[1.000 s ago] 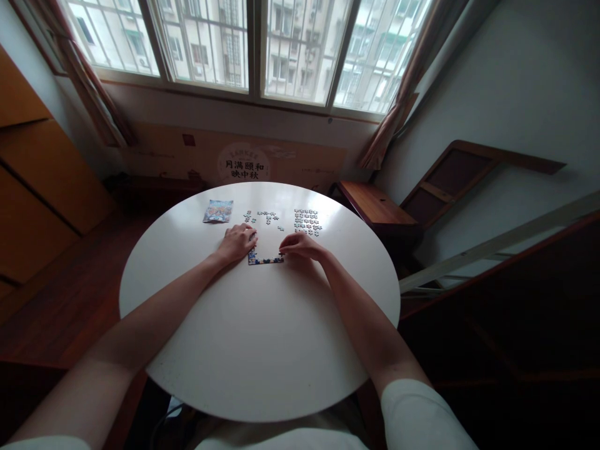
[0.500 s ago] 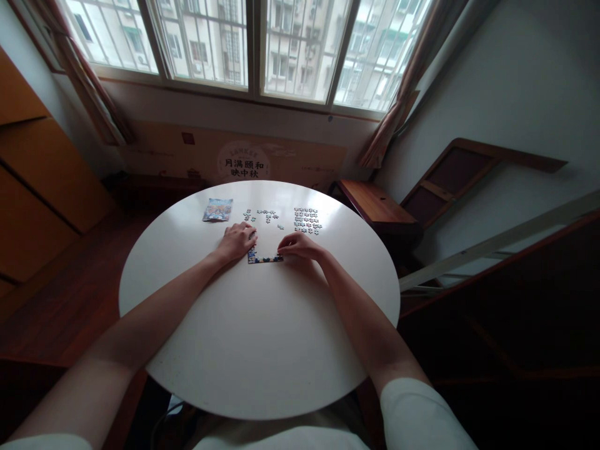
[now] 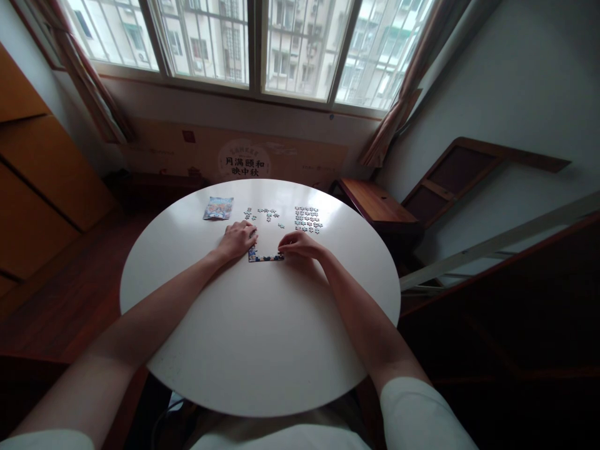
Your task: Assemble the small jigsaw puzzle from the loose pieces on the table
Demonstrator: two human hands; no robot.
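Stretching forward over the round white table (image 3: pixel 262 350), both bare forearms meet at a partly joined jigsaw frame (image 3: pixel 265 257), an L of dark edge pieces lying flat beyond the table's middle. The left hand (image 3: pixel 239 239) lies palm down at the frame's left side, its fingers loosely curved and spread, their tips touching the upright strip; it grips nothing that shows. The right hand (image 3: pixel 297 244) sits at the frame's right end, knuckles raised, thumb and fingers drawn together in a pinch on the bottom strip; whether a piece sits between them is too small to tell. Beyond the frame lie a few scattered pieces (image 3: pixel 267 215), and beyond it to the right a tidy cluster of loose pieces (image 3: pixel 307 220). Beyond it to the left lies a small colourful packet (image 3: pixel 218 208), flat, its contents hidden.
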